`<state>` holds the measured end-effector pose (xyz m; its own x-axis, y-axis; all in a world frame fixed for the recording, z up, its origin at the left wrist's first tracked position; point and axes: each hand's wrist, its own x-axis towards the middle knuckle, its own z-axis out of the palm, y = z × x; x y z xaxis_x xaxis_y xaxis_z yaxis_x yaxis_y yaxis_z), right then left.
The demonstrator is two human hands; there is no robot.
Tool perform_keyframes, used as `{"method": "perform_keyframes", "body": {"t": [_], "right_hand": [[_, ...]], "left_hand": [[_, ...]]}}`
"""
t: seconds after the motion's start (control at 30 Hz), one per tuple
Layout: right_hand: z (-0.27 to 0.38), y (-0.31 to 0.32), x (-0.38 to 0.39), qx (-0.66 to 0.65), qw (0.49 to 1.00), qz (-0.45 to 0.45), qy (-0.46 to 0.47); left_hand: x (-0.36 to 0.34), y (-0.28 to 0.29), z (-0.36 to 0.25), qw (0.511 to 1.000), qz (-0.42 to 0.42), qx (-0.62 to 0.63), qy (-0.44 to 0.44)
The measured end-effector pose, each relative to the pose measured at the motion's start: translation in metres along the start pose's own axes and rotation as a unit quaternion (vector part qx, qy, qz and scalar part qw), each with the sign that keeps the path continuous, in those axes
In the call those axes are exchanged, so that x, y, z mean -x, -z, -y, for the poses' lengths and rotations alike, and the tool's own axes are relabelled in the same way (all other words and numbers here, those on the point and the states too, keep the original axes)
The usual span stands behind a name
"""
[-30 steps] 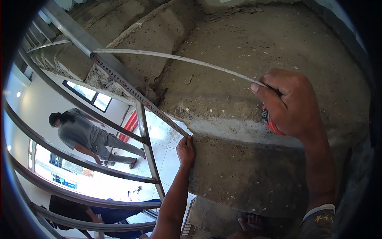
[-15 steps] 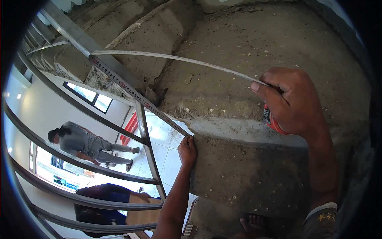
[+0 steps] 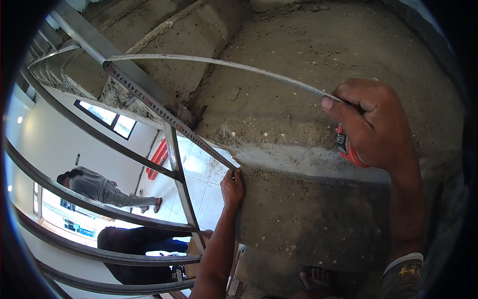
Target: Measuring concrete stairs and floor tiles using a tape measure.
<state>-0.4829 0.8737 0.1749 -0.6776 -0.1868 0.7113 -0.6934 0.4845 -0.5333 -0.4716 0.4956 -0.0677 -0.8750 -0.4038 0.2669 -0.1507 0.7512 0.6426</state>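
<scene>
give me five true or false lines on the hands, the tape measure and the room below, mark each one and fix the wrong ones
1. The right hand holds a red-cased tape measure. True.
2. The blade runs in one straight line from hand to hand. False: it bends back sharply beside the metal railing.
3. The left hand pinches the blade beside a concrete step. True.
4. The floor below shows dark wooden boards. False: it shows white tiles.
5. A person in grey is beyond the railing bars. True.

the left forearm (image 3: pixel 215 254) slants up from below, the left hand (image 3: pixel 232 189) pinching at its fingertips; the right hand (image 3: pixel 376 124), higher, curls its fingers, thumb pointing left.
</scene>
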Motion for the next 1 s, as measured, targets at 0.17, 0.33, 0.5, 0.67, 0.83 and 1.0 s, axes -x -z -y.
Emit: {"method": "perform_keyframes", "body": {"t": [0.17,0.33,0.5,0.67,0.83,1.0], "right_hand": [[-0.001,-0.002,0.0,-0.003,1.0,-0.004,0.0],[0.004,0.001,0.002,0.014,0.999,0.019,-0.021],[0.004,0.001,0.004,0.036,0.999,0.002,0.002],[0.005,-0.001,0.003,0.032,0.999,0.001,0.02],[0.011,-0.002,0.004,0.065,0.997,-0.047,0.023],[0.009,-0.003,0.003,0.065,0.997,-0.034,0.021]], "left_hand": [[-0.002,0.001,-0.006,1.0,-0.002,-0.013,0.003],[-0.003,0.001,0.0,1.0,0.006,-0.027,0.011],[-0.001,0.002,-0.004,1.0,0.01,-0.023,0.019],[0.001,0.003,-0.008,1.0,-0.002,0.008,0.01],[0.0,0.004,-0.005,1.0,0.0,-0.011,0.014],[0.001,0.007,-0.006,1.0,0.002,-0.012,0.023]]}}
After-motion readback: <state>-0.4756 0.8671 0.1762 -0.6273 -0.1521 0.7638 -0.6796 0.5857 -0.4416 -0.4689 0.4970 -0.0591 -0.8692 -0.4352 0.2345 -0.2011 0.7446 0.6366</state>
